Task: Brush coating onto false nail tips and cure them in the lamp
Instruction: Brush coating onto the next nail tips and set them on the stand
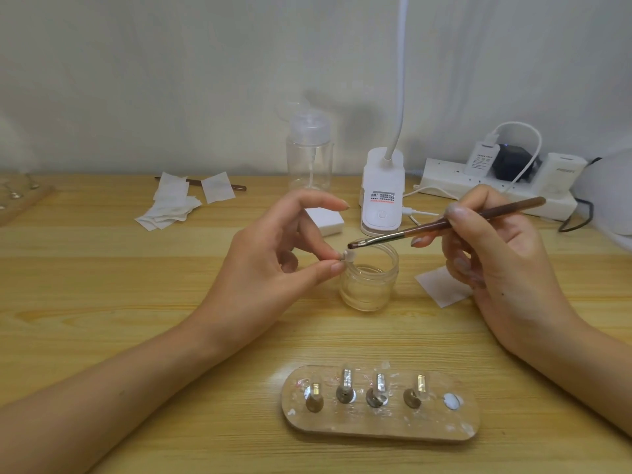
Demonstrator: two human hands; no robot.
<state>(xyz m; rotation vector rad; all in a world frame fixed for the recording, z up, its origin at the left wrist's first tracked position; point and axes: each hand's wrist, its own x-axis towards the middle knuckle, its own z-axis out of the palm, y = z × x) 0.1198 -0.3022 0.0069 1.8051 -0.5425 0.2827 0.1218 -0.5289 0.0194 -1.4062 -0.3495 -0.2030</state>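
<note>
My left hand [270, 258] pinches a small white nail tip [348, 257] between thumb and forefinger, with the other fingers raised and loosely spread. My right hand [492, 258] grips a brown brush [444, 224] like a pen, thumb and forefinger pressed on the handle. The dark bristles meet the tip's top edge. The tip hangs just over the near-left rim of the jar.

The wooden table [102, 302] lies under everything. At the back, right of centre, a white lamp [382, 196] stands on its base, its bent neck rising out of the picture. To its right a white power strip [444, 179] lies along the wall with a charger, a black plug and a white cable in it. A clear pump bottle [309, 159] stands left of the lamp.

Nearest me lies an oval wooden holder [379, 431]. Four metal stands with tips stand on it in a row, and a bare white disc shows at its right end. Crumpled white wipes [171, 205] lie at the back left, on top of a second brown brush [239, 187]. The glass jar [369, 285] stands open between my hands, with clear liquid low in it. A white paper square [441, 285] lies flat beside my right hand. A small white block [326, 221] sits behind my left fingers, near the lamp's base.
</note>
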